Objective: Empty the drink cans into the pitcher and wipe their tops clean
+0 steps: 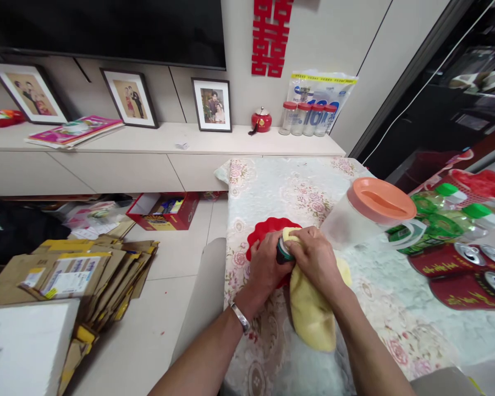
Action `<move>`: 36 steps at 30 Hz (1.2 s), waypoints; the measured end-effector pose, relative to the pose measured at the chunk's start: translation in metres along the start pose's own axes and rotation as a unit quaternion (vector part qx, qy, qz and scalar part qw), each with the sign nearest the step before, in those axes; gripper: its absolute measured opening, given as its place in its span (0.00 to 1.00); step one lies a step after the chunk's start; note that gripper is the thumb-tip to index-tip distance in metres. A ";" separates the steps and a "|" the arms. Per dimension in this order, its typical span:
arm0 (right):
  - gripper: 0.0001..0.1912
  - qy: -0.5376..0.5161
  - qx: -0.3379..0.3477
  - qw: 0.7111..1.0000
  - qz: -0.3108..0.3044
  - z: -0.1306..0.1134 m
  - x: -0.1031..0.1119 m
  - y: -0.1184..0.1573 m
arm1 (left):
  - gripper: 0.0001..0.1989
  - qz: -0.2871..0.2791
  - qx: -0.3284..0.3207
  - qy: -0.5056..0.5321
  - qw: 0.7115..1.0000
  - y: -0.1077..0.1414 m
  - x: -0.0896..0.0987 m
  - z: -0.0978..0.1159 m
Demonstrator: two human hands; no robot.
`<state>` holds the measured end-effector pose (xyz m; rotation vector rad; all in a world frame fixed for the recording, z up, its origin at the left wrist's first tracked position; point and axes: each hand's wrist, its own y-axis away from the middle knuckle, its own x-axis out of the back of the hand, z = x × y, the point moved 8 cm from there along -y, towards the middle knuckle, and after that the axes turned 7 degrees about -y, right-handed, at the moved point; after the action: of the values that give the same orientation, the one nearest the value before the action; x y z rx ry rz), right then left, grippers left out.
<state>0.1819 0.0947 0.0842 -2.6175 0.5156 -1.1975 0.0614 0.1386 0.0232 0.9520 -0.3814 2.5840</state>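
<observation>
My left hand [264,267], with a silver bangle at the wrist, is wrapped around a small dark green container [283,255] with a pale top. It is held tilted, and its lower part is hidden by my fingers. A yellow cloth [312,322] is gripped in my right hand [317,257], with one bunched end pressed against the container's top. The rest of the cloth hangs down toward me. Behind and below both hands, a red scalloped dish [272,224] lies on the flowered tablecloth [268,181]; its contents are hidden.
To the right stand a plastic pitcher [342,223] with an orange lid, green-capped bottles [441,223] and red cans [441,264]. A white cabinet [148,148] carries framed photos, a red pot [261,121] and glass jars [303,122]. Flattened cardboard [119,275] lies at floor left.
</observation>
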 end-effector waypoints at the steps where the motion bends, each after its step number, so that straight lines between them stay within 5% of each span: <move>1: 0.11 0.002 0.007 1.000 -0.017 -0.003 -0.004 0.000 | 0.29 0.002 0.000 -0.003 1.000 0.000 0.000 0.000; 7: 0.13 0.010 0.047 0.996 -0.077 -0.013 -0.014 -0.003 | 0.19 -0.006 0.009 -0.025 1.000 -0.001 0.000 0.000; 15: 0.13 -0.022 0.114 0.982 -0.149 -0.018 -0.011 0.005 | 0.28 -0.009 0.008 0.001 1.000 0.000 0.002 0.002; 21: 0.14 0.036 0.045 0.998 -0.017 -0.007 -0.011 -0.002 | 0.25 -0.007 0.004 -0.008 1.000 -0.001 0.002 0.003; 28: 0.15 -0.022 -0.041 0.991 0.125 0.026 -0.003 0.003 | 0.29 0.013 -0.013 0.007 1.000 0.001 0.003 0.004; 36: 0.20 -0.128 -0.133 0.968 0.167 0.056 -0.003 0.029 | 0.34 0.009 -0.022 0.045 0.999 0.002 0.004 0.001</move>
<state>0.2160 0.0724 0.0366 -2.6947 1.0743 -0.7147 0.0587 0.1374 0.0263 0.8166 -0.4211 2.6129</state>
